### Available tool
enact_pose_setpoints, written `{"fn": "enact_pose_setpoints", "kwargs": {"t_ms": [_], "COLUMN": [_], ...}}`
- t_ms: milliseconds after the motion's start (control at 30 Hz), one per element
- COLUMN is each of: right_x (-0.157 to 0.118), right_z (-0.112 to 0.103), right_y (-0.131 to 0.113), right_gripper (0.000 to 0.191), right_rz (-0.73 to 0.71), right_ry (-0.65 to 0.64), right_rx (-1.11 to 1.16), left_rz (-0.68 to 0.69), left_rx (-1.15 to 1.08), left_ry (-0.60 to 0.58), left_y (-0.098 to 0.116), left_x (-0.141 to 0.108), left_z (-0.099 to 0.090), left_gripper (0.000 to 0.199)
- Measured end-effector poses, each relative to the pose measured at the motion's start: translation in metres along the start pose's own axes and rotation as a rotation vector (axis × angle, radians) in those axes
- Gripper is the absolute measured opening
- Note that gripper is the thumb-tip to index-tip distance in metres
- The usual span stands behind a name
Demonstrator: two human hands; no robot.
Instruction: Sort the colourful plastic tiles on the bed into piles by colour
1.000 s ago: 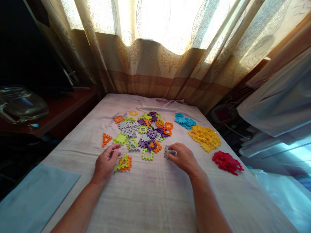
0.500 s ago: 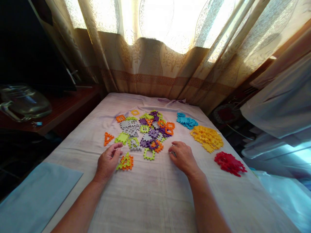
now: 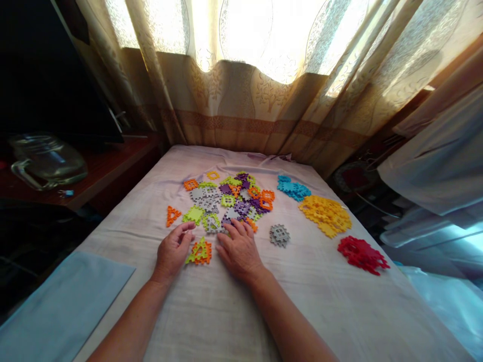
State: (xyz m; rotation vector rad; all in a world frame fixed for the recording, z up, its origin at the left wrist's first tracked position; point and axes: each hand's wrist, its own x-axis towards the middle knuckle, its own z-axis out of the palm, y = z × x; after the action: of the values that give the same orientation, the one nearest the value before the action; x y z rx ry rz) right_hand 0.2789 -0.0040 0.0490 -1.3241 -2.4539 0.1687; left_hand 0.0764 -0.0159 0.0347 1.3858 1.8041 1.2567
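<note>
My left hand [image 3: 172, 252] rests on the sheet with its fingers loosely bent and nothing seen in it. Just right of its fingertips lie a lime and an orange interlocking tile [image 3: 200, 252], overlapping. My right hand [image 3: 238, 251] reaches over the near edge of a mixed pile of plastic interlocking tiles [image 3: 228, 201] in grey, purple, lime and orange. Its fingers are spread and cover some of the tiles below. A small stack of grey tiles [image 3: 279, 235] sits alone to the right of that hand. An orange triangle tile [image 3: 172, 215] lies left of the pile.
Along the right side are separate heaps of blue tiles [image 3: 293, 189], yellow tiles [image 3: 325, 215] and red tiles [image 3: 363, 255]. A pale blue folder-like sheet [image 3: 68, 301] lies at the left edge. A glass jug [image 3: 49, 161] stands on the side table; a curtain [image 3: 241, 100] hangs behind.
My right hand has let go of the grey tiles on the sheet and moved left to the pile's near edge. My left hand stays nearly in place. The view has shifted slightly.
</note>
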Motion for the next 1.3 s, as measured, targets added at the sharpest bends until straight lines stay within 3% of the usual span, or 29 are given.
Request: {"fn": "enact_pose_setpoints", "kwargs": {"t_ms": [433, 733, 1100, 1300], "right_x": [0.002, 0.003, 0.002, 0.02], "right_z": [0.005, 0.009, 0.009, 0.003], "right_y": [0.003, -0.005, 0.004, -0.006], "right_gripper": [0.02, 0.027, 0.01, 0.034], "right_rz": [0.037, 0.014, 0.051, 0.065], "right_ry": [0.034, 0.035, 0.201, 0.133], "right_rx": [0.075, 0.073, 0.1, 0.023], "left_rz": [0.004, -0.006, 0.002, 0.004], "left_rx": [0.018, 0.024, 0.008, 0.01], "left_ry": [-0.002, -0.013, -0.003, -0.009], "left_y": [0.0, -0.002, -0.004, -0.004], "left_x": [0.0, 0.0, 0.0, 0.0], "left_z": [0.0, 0.0, 0.001, 0.001], "left_gripper": [0.043, 0.045, 0.042, 0.041]}}
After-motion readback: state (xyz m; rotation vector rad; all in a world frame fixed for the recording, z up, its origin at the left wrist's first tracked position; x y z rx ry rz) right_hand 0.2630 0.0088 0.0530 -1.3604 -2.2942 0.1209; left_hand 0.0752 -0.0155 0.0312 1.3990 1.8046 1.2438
